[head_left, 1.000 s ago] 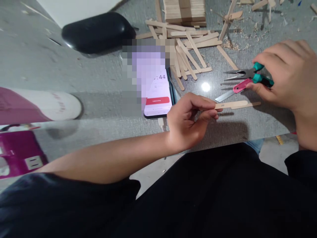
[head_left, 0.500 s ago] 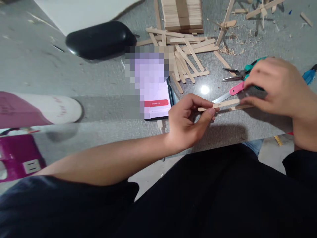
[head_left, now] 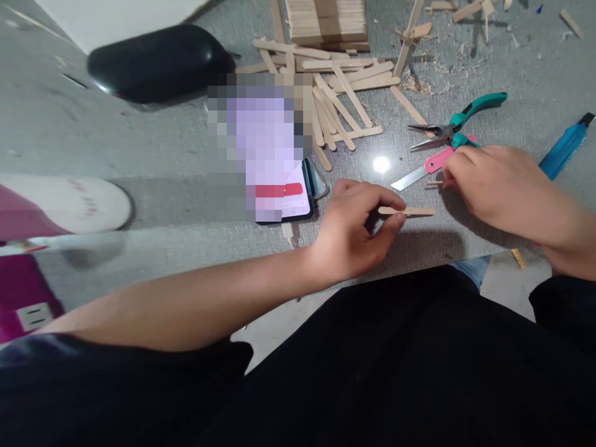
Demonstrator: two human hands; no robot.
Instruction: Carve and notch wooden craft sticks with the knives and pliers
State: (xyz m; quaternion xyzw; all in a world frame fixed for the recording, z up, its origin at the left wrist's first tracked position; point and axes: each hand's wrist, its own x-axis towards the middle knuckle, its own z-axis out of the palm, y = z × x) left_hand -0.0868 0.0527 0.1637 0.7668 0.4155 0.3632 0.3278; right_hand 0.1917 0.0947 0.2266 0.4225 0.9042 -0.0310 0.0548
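Note:
My left hand (head_left: 354, 233) pinches one end of a short wooden stick (head_left: 412, 211) between thumb and fingers, holding it flat just above the grey table (head_left: 177, 149). My right hand (head_left: 493, 186) lies to its right with fingers curled around the rear end of a pink-handled knife (head_left: 435, 162), whose steel blade points left. A small stick end (head_left: 433, 183) pokes out from under those fingers. Teal-handled pliers (head_left: 459, 119) lie free on the table just beyond the right hand.
A phone (head_left: 286, 189) lies left of my left hand, with a black case (head_left: 158, 62) behind it. Loose wooden sticks (head_left: 339, 105) and a neat stack (head_left: 326, 22) sit at the back. A blue utility knife (head_left: 563, 146) lies far right. The table edge runs just below my hands.
My right hand has let go of the teal pliers, which now lie on the table, and dropped toward the pink-handled knife. The left hand keeps its stick, lowered slightly.

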